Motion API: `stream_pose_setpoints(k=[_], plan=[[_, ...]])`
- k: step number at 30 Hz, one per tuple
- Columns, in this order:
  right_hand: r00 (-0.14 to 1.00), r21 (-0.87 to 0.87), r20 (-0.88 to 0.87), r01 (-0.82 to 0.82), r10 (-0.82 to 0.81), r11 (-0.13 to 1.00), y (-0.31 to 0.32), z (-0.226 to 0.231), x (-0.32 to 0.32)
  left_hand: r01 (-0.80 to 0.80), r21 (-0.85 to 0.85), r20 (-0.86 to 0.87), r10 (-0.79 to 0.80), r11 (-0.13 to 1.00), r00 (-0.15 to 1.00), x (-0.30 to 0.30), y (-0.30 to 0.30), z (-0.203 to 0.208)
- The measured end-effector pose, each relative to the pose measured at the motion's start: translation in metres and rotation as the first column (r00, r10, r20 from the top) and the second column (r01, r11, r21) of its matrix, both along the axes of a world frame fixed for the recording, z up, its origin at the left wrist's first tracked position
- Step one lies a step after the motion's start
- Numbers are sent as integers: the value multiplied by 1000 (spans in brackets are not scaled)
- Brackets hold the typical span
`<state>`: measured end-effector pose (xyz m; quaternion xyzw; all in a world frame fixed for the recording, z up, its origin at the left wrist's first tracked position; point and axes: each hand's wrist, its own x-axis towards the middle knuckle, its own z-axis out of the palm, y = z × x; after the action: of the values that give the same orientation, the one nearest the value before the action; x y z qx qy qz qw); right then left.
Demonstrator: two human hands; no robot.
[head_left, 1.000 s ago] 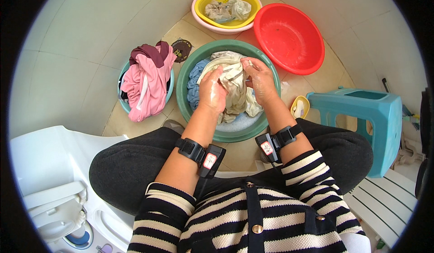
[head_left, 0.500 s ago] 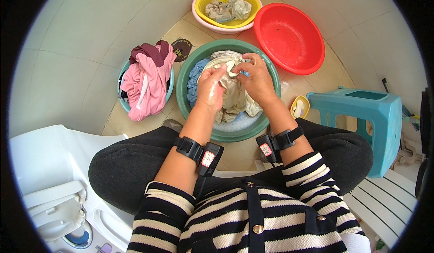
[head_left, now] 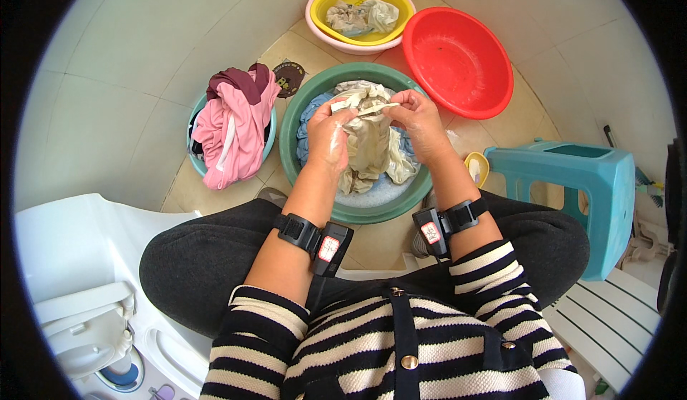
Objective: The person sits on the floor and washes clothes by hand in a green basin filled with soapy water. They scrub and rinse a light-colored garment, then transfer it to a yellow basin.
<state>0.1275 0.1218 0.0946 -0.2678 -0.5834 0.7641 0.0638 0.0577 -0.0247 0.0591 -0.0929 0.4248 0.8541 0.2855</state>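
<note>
Over a green basin (head_left: pixel 288 139) my two hands hold a wet cream garment (head_left: pixel 371 137) up by a narrow edge or band. My left hand (head_left: pixel 329 137) is closed on the left end of that band, its skin wet with suds. A thin strip of it is pinched between the thumb and fingers of my right hand (head_left: pixel 419 122). The rest of the garment hangs down into the basin. Blue cloth (head_left: pixel 306 129) lies beside it at the left, and soapy water (head_left: pixel 379 194) shows at the near side.
A blue tub (head_left: pixel 270 141) heaped with pink clothes (head_left: pixel 236 139) stands left. A red basin (head_left: pixel 458 60) and a yellow basin (head_left: pixel 320 13) with pale cloth are behind. A teal stool (head_left: pixel 565 160) and a small yellow soap dish (head_left: pixel 483 169) are right, a white fixture (head_left: pixel 93 235) left.
My hands have moved apart, the right one going rightward and slightly down. The garment's band is now stretched out between them, where before it was bunched at my fingertips.
</note>
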Motion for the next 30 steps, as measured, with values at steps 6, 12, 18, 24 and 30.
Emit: stream_pose_setpoints(k=[6,12,18,24,30], plan=[[986,156,120,-137,119,978,3,1,1,94,138,-18,-92,986,996,0,-3,5],[999,174,30,20,-25,985,8,7,-3,-26,180,60,15,983,998,-7,-7,0],[969,-156,-152,-216,192,964,-7,21,-2,13,144,141,-34,990,989,-6,-6,1],[996,168,20,-91,89,982,-12,4,-10,108,223,136,-141,969,981,7,6,9],[1000,249,16,-3,-1,969,-13,-9,-6,71,12,1,-71,997,997,14,15,10]])
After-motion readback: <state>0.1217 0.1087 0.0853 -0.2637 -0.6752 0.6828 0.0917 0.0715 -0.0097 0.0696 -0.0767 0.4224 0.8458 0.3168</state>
